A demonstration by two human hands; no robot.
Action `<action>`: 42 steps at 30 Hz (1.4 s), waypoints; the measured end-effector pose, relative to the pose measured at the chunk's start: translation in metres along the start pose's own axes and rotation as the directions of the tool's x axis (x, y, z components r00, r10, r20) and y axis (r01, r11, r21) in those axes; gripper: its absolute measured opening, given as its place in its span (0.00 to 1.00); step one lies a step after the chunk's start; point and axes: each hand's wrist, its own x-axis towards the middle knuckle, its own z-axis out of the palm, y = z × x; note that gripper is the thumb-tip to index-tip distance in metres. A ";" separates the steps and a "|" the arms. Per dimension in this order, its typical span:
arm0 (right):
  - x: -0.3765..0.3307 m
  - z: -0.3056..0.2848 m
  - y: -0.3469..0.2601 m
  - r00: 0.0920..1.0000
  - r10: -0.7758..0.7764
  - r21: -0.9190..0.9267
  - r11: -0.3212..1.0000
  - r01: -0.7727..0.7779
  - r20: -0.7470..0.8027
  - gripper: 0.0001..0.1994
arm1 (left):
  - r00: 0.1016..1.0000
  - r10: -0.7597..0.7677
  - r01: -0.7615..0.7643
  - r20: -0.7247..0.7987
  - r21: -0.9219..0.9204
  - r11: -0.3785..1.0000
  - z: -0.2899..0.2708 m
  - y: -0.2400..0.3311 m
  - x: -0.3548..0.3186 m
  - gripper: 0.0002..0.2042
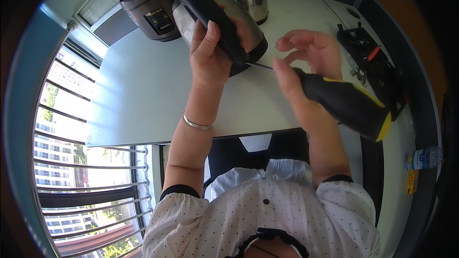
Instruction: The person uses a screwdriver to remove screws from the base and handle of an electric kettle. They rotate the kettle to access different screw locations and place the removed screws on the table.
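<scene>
My left hand point(210, 57) is closed around the black handle of a steel electric kettle point(210, 0), which is tilted above the table. A screwdriver point(344, 100) with a thick black and yellow handle slants down to the right. Its thin shaft meets the lower end of the kettle's handle, close to the base; the tip and any screw there are hidden. My right hand point(311, 62) holds the screwdriver loosely, its thumb beside the front of the grip. The other right fingers are curved and slightly blurred, lifted off the shaft.
A brown rice cooker point(155, 12) and a smaller steel kettle point(251, 0) stand at the back of the white table point(148, 91). On the right lies an open black tool case point(370, 57) with small metal parts. A plastic bottle point(425, 157) and barred window point(86, 181) flank me.
</scene>
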 end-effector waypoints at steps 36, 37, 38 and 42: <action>-0.014 -0.018 -0.016 0.988 0.091 -0.070 0.994 -0.083 0.126 0.13 | 0.999 0.008 -0.005 0.040 -0.068 0.998 -0.008 0.002 0.002 0.18; -0.013 -0.019 -0.013 0.988 0.042 -0.052 0.998 -0.035 0.150 0.13 | 0.999 0.010 -0.007 0.035 -0.075 0.997 -0.009 0.002 0.003 0.18; -0.010 -0.021 -0.008 0.984 -0.009 -0.030 0.999 0.014 0.179 0.13 | 1.000 0.017 -0.015 0.025 -0.081 0.997 -0.010 0.004 0.003 0.18; -0.006 -0.032 -0.004 0.956 -0.011 0.014 1.000 0.008 0.293 0.15 | 1.000 0.017 -0.016 0.021 -0.057 0.998 -0.009 0.002 0.003 0.18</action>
